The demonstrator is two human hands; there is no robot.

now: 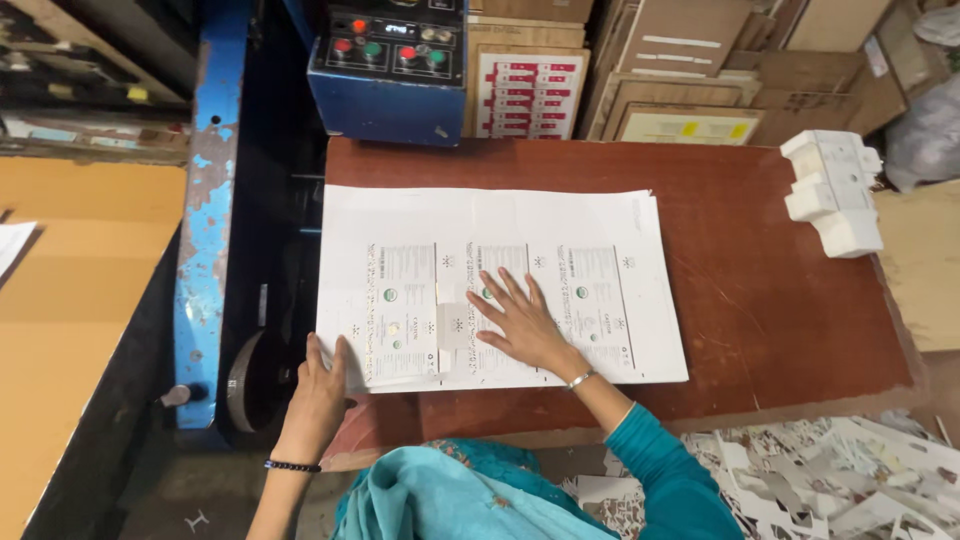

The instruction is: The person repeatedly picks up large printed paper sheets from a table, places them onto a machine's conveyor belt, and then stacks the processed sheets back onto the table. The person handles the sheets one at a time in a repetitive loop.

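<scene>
A stack of large white printed sheets (600, 250) lies flat on a reddish-brown table (780, 300). My right hand (520, 320) rests palm down on the middle of the top sheet, fingers spread. My left hand (322, 385) curls over the stack's near left corner at the table's front edge, fingers on top of the sheets. A bangle is on my right wrist and a dark bead bracelet on my left.
A blue machine frame (205, 220) stands left of the table, its control panel with red and green buttons (390, 60) behind. White die-cut pieces (835, 190) sit at the table's right edge. Cardboard sheets (680, 80) lean at the back. Paper scraps (840, 480) litter the floor.
</scene>
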